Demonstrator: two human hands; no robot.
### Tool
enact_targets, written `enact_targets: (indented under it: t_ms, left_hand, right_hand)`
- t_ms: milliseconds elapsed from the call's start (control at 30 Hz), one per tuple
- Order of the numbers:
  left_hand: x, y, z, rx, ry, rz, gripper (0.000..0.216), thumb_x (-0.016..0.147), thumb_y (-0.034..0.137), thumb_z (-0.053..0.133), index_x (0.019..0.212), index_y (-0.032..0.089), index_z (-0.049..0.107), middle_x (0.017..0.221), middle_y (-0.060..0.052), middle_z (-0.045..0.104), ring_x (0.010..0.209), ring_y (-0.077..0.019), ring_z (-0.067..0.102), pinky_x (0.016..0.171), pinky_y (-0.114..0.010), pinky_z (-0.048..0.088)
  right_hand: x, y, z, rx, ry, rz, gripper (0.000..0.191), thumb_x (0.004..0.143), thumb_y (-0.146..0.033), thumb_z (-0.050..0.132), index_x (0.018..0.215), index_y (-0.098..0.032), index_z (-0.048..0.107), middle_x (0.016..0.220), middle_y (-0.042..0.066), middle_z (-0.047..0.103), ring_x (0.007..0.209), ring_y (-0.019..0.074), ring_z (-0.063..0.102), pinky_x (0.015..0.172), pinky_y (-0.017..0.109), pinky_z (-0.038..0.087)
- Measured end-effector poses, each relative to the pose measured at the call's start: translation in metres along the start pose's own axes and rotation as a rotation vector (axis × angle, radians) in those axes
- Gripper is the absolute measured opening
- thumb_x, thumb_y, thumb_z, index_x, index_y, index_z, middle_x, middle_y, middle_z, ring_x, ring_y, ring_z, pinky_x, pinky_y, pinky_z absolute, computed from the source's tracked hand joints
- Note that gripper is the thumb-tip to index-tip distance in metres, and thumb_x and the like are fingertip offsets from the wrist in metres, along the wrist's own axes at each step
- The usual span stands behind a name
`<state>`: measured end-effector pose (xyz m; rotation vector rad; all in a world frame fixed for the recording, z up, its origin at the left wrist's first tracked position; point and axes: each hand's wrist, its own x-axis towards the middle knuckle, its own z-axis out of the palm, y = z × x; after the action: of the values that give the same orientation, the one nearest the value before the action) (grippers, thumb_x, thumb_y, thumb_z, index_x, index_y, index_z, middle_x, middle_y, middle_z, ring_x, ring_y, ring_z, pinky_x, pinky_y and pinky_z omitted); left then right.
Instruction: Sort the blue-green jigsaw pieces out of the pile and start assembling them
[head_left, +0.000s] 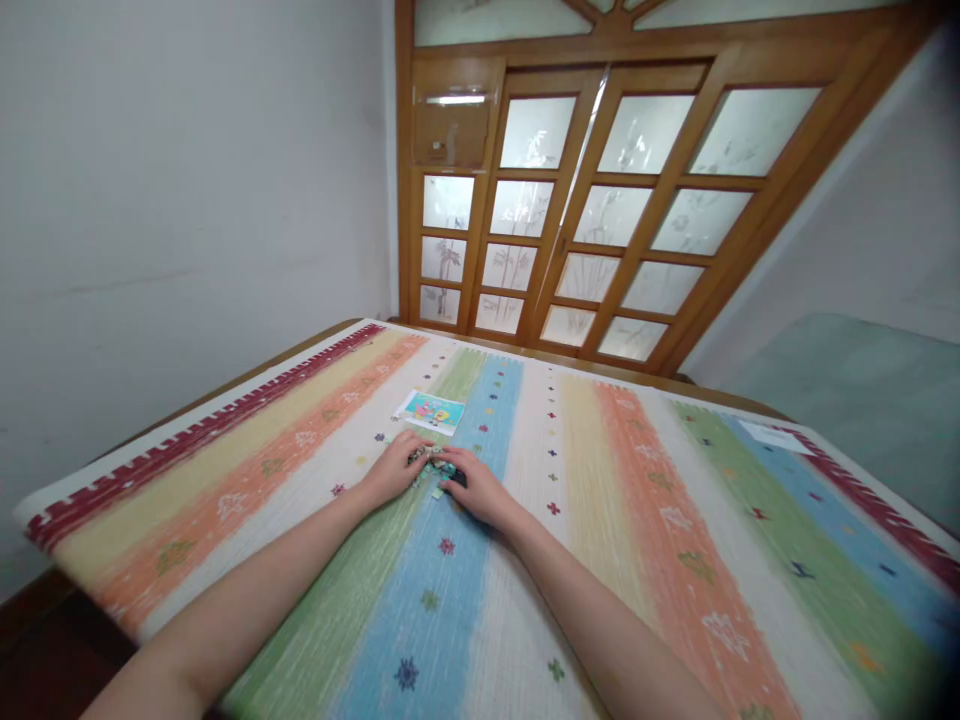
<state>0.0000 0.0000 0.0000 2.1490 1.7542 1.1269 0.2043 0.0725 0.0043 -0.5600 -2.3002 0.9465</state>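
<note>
A small heap of jigsaw-like pieces (427, 466), teal, white and dark, lies on the striped tablecloth; the pieces are too small to make out singly. My left hand (397, 465) curves around the heap's left side, thumb and fingers apart. From the right, my right hand (474, 484) cups the heap, its fingers reaching over the far edge and its thumb set apart. Both hands touch the pieces and partly hide them. One loose pale green piece (437, 493) lies just on the near side. Beyond the hands is a flat card (431, 411) with a bright cartoon picture.
The large table wears a tablecloth (517, 620) with coloured stripes and small printed motifs. A white sheet of paper (774, 437) lies at the far right. Behind the table stand wooden doors with glass panes (585, 215); a plain wall (195, 180) is on the left.
</note>
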Motion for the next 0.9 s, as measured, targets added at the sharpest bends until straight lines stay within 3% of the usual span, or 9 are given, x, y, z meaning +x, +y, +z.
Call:
enact_targets:
  t_ms: [133, 333, 467, 633, 767, 900]
  left_hand:
    - [-0.003, 0.008, -0.004, 0.017, -0.009, 0.022, 0.024, 0.097, 0.036, 0.055, 0.107, 0.019, 0.068, 0.107, -0.010, 0.062, 0.106, -0.0254, 0.059, 0.098, -0.042, 0.048]
    - [-0.012, 0.014, -0.004, 0.044, -0.051, 0.064, 0.026, 0.098, 0.035, 0.053, 0.120, 0.021, 0.059, 0.121, -0.009, 0.063, 0.121, -0.0242, 0.055, 0.113, -0.044, 0.039]
    - [-0.008, -0.004, -0.015, 0.079, 0.024, 0.011, 0.031, 0.102, 0.034, 0.044, 0.127, 0.019, 0.054, 0.129, -0.012, 0.059, 0.125, -0.0237, 0.053, 0.111, -0.042, 0.043]
    - [0.012, -0.039, -0.034, 0.201, 0.128, -0.092, 0.034, 0.100, 0.025, 0.043, 0.130, 0.020, 0.058, 0.138, -0.012, 0.054, 0.132, -0.0268, 0.046, 0.117, -0.048, 0.035]
    - [0.034, -0.058, -0.037, 0.295, 0.097, -0.149, 0.029, 0.095, 0.027, 0.053, 0.117, 0.018, 0.068, 0.115, -0.013, 0.063, 0.115, -0.0290, 0.055, 0.106, -0.046, 0.043]
    - [0.052, -0.071, -0.032, 0.372, 0.074, -0.196, 0.025, 0.092, 0.036, 0.061, 0.103, 0.016, 0.072, 0.100, -0.012, 0.062, 0.103, -0.0285, 0.057, 0.095, -0.043, 0.047]
  right_hand:
    - [-0.002, -0.001, -0.001, -0.123, -0.008, -0.030, 0.031, 0.081, -0.008, 0.067, 0.109, -0.021, 0.074, 0.115, 0.010, 0.070, 0.111, 0.0216, 0.064, 0.102, 0.040, 0.047]
    - [0.009, -0.004, 0.011, -0.245, 0.057, -0.039, 0.019, 0.089, -0.017, 0.067, 0.106, -0.020, 0.075, 0.100, 0.008, 0.072, 0.100, 0.0209, 0.064, 0.094, 0.036, 0.048]
    - [0.024, -0.005, 0.021, -0.278, 0.081, -0.029, 0.009, 0.091, -0.026, 0.069, 0.096, -0.019, 0.073, 0.091, 0.005, 0.071, 0.092, 0.0200, 0.062, 0.086, 0.032, 0.046]
    - [0.041, -0.004, 0.030, -0.274, 0.096, -0.017, 0.017, 0.090, -0.032, 0.071, 0.085, -0.017, 0.069, 0.086, 0.004, 0.068, 0.085, 0.0185, 0.059, 0.079, 0.029, 0.044]
    - [0.040, 0.003, 0.025, -0.236, 0.082, -0.017, 0.016, 0.092, -0.030, 0.067, 0.083, -0.018, 0.071, 0.080, 0.001, 0.069, 0.079, 0.0155, 0.061, 0.074, 0.025, 0.043]
    - [0.036, 0.009, 0.020, -0.232, 0.103, 0.015, 0.025, 0.096, -0.030, 0.061, 0.077, -0.017, 0.071, 0.072, 0.001, 0.068, 0.070, 0.0158, 0.060, 0.067, 0.025, 0.042]
